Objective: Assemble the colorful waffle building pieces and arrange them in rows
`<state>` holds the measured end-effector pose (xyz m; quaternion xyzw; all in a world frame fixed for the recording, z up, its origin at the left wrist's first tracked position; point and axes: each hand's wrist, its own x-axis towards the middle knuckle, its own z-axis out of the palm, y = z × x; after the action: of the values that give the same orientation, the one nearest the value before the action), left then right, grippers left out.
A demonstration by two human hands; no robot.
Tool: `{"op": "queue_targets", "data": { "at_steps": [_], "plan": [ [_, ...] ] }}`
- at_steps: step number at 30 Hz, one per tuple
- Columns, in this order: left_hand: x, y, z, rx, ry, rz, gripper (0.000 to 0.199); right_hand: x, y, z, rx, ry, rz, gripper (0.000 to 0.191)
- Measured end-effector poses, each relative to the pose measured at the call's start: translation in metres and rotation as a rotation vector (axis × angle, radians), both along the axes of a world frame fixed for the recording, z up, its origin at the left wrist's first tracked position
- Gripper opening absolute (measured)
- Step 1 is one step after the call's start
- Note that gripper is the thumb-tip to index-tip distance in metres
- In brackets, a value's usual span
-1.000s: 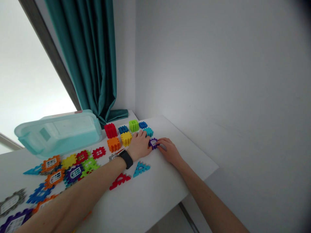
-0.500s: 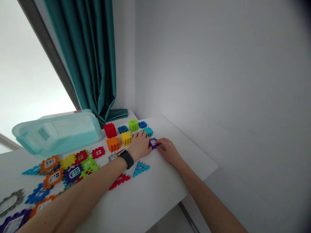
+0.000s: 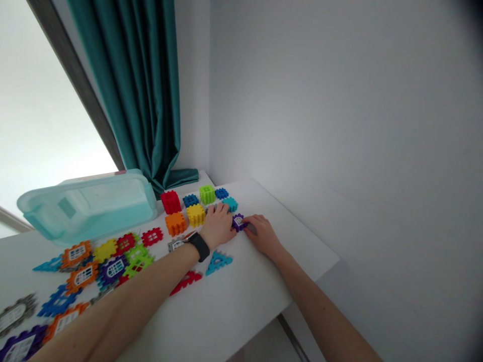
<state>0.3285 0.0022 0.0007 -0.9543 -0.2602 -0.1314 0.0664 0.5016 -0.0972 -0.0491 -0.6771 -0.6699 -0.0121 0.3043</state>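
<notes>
A small purple window tile [image 3: 238,221] with notched edges and a white lattice lies between my two hands near the table's far right. My left hand [image 3: 218,226], with a dark watch at the wrist, grips its left side. From the right, the fingers of my right hand [image 3: 263,235] close on the other edge. Just beyond my left fingertips is a cyan notched stack [image 3: 230,203], and a grey piece is partly hidden under those fingers. To the left of that hand stands a yellow stack [image 3: 196,215], with an orange stack [image 3: 175,224] beside it.
Red [image 3: 171,202] and lime green [image 3: 207,194] stacks stand farther back, with blue tiles [image 3: 222,193] near them. A cyan triangle [image 3: 219,262] lies below my left hand. Several mixed tiles [image 3: 115,269] cover the left side, before a translucent teal bin [image 3: 90,206].
Hardly anything differs. Both hands stay at the purple window tile, with only a very slight shift of the hands and tile.
</notes>
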Motion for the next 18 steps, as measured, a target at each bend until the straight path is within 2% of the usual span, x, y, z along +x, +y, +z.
{"op": "queue_targets", "data": {
  "at_steps": [18],
  "plan": [
    [-0.0013, -0.001, 0.0012, -0.021, -0.015, 0.009, 0.028, -0.0018, -0.0048, 0.0022, 0.001, -0.051, -0.019, 0.024]
  ]
}}
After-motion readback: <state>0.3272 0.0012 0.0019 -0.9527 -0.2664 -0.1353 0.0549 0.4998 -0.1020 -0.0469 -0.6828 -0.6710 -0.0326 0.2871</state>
